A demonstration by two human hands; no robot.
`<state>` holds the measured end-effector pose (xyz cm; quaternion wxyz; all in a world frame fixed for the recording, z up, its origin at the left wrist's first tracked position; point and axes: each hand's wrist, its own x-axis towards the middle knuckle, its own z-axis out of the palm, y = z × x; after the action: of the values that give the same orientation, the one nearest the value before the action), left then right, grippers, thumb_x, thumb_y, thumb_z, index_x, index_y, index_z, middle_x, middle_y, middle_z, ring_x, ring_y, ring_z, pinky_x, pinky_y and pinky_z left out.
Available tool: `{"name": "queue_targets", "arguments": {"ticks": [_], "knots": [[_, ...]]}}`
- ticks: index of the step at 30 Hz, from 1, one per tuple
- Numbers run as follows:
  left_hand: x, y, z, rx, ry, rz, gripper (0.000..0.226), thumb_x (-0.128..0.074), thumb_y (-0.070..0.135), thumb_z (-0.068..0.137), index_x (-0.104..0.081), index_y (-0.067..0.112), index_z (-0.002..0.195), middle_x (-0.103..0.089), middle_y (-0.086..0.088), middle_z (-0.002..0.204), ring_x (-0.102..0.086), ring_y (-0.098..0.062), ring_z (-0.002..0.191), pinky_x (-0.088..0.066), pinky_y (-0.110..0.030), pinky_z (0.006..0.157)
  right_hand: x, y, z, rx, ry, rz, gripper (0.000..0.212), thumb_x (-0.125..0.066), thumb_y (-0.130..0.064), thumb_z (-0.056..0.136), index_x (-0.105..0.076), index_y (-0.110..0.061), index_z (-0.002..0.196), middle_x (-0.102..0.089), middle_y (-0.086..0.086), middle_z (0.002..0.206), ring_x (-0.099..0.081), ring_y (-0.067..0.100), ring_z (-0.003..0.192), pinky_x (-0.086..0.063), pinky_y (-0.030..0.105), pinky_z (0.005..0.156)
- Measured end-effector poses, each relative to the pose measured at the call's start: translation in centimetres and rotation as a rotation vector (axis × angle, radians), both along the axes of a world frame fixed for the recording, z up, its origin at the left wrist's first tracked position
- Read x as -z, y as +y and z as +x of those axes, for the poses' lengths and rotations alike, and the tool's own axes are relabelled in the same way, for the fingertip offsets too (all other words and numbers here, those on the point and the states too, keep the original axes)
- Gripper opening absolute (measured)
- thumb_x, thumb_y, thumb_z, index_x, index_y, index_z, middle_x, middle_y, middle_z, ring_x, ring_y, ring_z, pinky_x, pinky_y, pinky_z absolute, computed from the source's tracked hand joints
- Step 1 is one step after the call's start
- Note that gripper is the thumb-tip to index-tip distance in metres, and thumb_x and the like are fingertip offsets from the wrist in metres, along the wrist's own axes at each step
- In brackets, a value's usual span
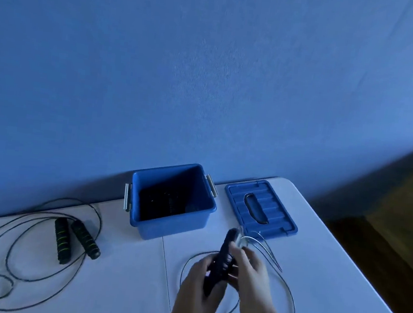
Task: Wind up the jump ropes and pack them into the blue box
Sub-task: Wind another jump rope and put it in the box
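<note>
Left hand (196, 290): nearest to the camera, its fingers were curled round the lower part of the black handles (226, 245).
Right hand (251, 273): just beside the left one, it gripped the same handles from the right side, a little higher.
Black handles: the pair was held together, tilted, above the table (122, 287) and in front of the box.
Grey cable (182, 273): it came from the top end of the handles and lay in loose loops on the table around both hands.
Writing: the handles were too dark and blurred to read any mark.
Second jump rope (84, 239): well apart to the left, unwound; its two black-and-green handles lay side by side inside its loops.
Blue box (167, 231): open, behind the hands; its inside was too dark to tell the contents.
Lid (278, 215): flat on the table just right of the box, handle up.
Wall (208, 80): plain blue, behind the table.
</note>
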<state>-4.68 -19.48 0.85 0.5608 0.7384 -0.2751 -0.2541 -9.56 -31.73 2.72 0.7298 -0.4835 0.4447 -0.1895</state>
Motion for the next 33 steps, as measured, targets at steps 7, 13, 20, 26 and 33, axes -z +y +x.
{"name": "queue_targets", "arguments": {"ticks": [7, 13, 20, 26, 33], "knots": [[1.4, -0.3, -4.0, 0.040, -0.400, -0.021, 0.065, -0.067, 0.043, 0.077, -0.048, 0.055, 0.137, -0.050, 0.029, 0.132, -0.057, 0.013, 0.112, -0.047, -0.007, 0.086, -4.4, 0.0, -1.3, -0.074, 0.104, -0.006, 0.036, -0.078, -0.029, 0.068, -0.060, -0.004, 0.086, -0.055, 0.008, 0.070, -0.054, 0.024, 0.063, -0.046, 0.034, 0.058], [-6.3, -1.3, -0.7, -0.160, -0.460, -0.266, 0.017, -0.055, 0.040, 0.096, -0.066, 0.037, 0.108, -0.060, 0.021, 0.114, -0.058, -0.008, 0.113, -0.048, -0.027, 0.094, -9.8, -3.7, -4.1, -0.762, 0.548, -0.999, 0.027, -0.067, -0.032, 0.072, -0.041, -0.034, 0.078, -0.055, -0.008, 0.076, -0.051, 0.008, 0.065, -0.038, 0.021, 0.057], [-15.6, -5.9, 3.6, 0.023, -0.387, -0.063, 0.065, -0.034, 0.063, 0.102, -0.065, 0.012, 0.077, -0.065, 0.016, 0.077, -0.061, -0.001, 0.079, -0.047, -0.033, 0.084, -17.3, -7.8, -3.4, -0.907, 0.343, -1.851, 0.043, -0.063, -0.046, 0.073, -0.050, -0.033, 0.111, -0.057, -0.012, 0.100, -0.058, 0.017, 0.097, -0.045, 0.032, 0.076], [-19.7, -5.0, 0.8, 0.265, 0.349, -0.265, 0.053, -0.046, 0.057, 0.096, -0.064, 0.011, 0.076, -0.047, -0.008, 0.049, -0.048, -0.023, 0.039, -0.054, -0.035, 0.065, -22.1, -12.1, -1.7, -0.647, 0.196, -2.125, 0.050, -0.066, -0.050, 0.064, -0.054, -0.035, 0.110, -0.057, -0.012, 0.092, -0.060, 0.021, 0.084, -0.049, 0.036, 0.073], [-21.3, -3.9, -0.1, 0.084, 0.315, -0.418, 0.029, -0.059, 0.042, 0.090, -0.058, 0.021, 0.070, -0.017, 0.001, 0.061, -0.013, -0.013, 0.051, -0.011, -0.027, 0.049, -25.4, -13.8, -1.8, -0.800, -0.252, -1.134, 0.044, -0.089, -0.030, 0.065, -0.063, -0.031, 0.102, -0.057, -0.005, 0.076, -0.046, 0.008, 0.062, -0.041, 0.018, 0.055]]}}
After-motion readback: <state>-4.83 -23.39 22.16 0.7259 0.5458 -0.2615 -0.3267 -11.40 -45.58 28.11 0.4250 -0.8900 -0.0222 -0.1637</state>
